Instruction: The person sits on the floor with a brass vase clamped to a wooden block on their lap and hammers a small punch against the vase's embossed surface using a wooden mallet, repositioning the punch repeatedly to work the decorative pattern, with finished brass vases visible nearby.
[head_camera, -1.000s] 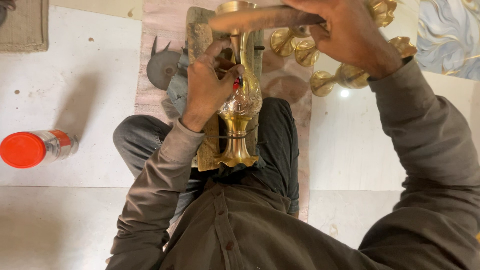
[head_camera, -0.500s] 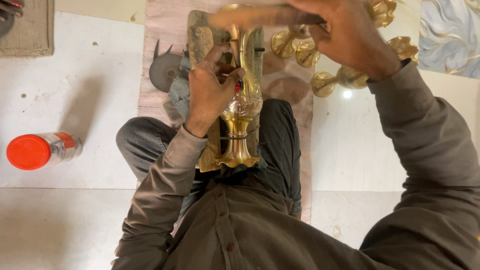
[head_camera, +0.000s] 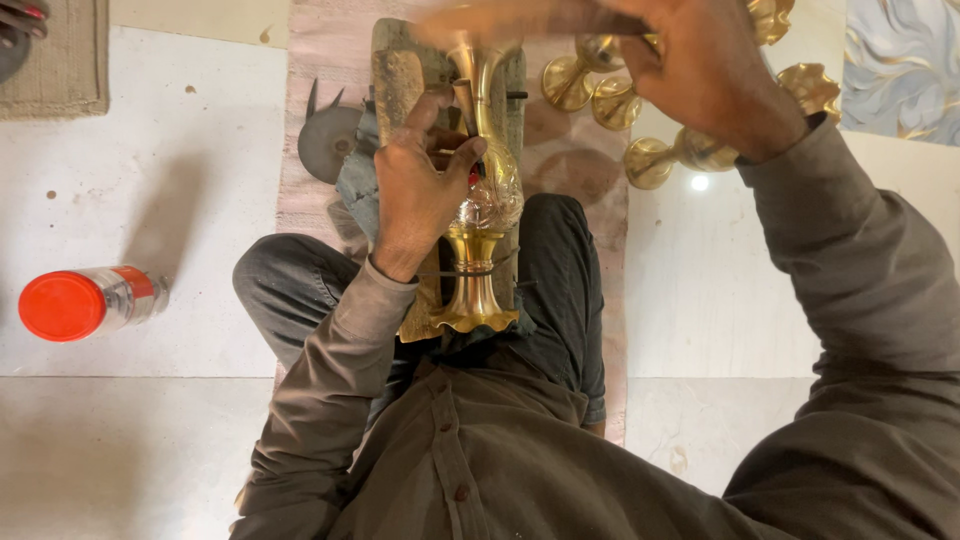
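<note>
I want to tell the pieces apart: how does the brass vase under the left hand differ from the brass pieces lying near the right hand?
The brass vase lies on a wooden block over the person's lap, touched by the left hand; the brass pieces lie loose on the floor. The vase is larger, with a patterned, silvery belly; the pieces look plain gold. The right hand holds a blurred stick above them. Both have flared feet.

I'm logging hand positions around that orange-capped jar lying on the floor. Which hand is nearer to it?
The left hand. It rests on the brass vase over the lap, to the right of the orange-capped jar in the picture. The right hand is raised much farther off, near the brass goblets.
</note>
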